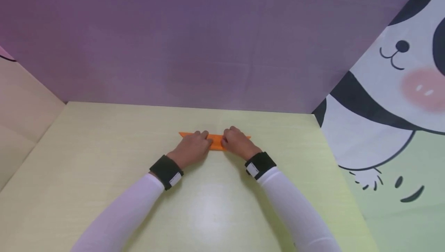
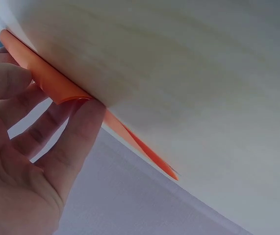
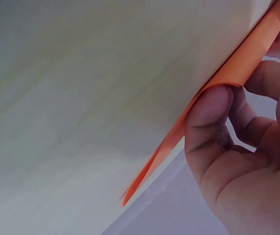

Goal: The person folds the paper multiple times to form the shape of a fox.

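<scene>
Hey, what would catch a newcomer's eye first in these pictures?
It'd likely be the bright orange folded paper strip, held by left grip and right grip just below the head view's centre. Next, perhaps, the large black-and-white cartoon panda at far right.

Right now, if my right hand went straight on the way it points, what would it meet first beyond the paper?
Beyond the orange paper, your right hand would probably cross the tabletop and meet the purple backdrop; depth is unclear, and it might brush your left hand.
</scene>
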`<move>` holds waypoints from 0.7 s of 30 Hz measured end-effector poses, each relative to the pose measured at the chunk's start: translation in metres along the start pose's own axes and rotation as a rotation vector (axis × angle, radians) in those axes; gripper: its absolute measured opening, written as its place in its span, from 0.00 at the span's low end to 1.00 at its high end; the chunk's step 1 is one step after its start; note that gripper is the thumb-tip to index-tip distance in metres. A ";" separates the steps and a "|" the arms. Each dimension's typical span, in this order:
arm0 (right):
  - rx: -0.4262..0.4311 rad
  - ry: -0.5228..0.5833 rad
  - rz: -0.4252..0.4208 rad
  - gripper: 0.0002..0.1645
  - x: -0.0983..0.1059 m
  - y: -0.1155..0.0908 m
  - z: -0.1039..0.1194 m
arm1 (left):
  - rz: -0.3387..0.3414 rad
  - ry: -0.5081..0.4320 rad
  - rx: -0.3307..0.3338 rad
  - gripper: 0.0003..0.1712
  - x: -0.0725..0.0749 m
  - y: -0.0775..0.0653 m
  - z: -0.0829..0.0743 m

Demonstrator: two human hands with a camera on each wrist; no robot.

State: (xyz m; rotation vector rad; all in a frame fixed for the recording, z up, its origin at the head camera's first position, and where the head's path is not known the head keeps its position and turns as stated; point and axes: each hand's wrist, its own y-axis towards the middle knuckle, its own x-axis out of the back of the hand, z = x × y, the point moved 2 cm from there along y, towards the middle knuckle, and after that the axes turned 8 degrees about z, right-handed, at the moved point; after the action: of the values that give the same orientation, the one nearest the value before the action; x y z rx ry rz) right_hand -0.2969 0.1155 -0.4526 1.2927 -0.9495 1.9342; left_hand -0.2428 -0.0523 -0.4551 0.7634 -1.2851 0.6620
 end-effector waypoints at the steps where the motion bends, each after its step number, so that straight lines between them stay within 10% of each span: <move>1: -0.007 0.001 0.004 0.10 0.000 0.000 0.000 | 0.001 0.001 0.000 0.09 0.000 0.000 0.000; 12: -0.013 -0.020 0.010 0.07 0.002 -0.002 0.001 | -0.014 0.016 -0.013 0.10 0.008 -0.001 -0.005; 21: 0.324 -0.409 -0.311 0.06 -0.002 -0.036 0.015 | 0.013 0.020 -0.031 0.09 0.006 0.000 -0.010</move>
State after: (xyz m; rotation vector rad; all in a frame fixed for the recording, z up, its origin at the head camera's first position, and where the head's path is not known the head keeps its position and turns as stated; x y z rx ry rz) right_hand -0.2602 0.1223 -0.4426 1.9500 -0.5796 1.6543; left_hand -0.2363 -0.0443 -0.4502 0.7221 -1.2807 0.6571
